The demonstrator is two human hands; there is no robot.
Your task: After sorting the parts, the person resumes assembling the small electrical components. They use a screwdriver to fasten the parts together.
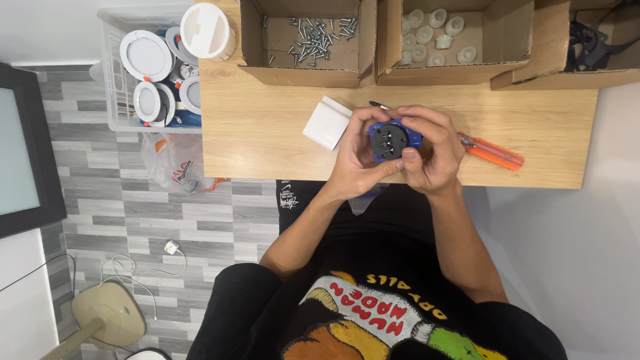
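Both hands, left hand and right hand, have their grip clamped round a small blue-and-black socket part, held just above the wooden surface. It looks light, rigid plastic, best pinched by its blue rim. An orange screwdriver lies beside it.

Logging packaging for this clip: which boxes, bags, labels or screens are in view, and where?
Left cardboard box: table's far edge, brown, open, holds screws.
Middle cardboard box: beside it, brown, holds white caps.
Right cardboard box: far right, brown, holds black parts.
Plastic bag: floor left of table, clear, red printing.
Screen: left edge, black frame, pale panel.
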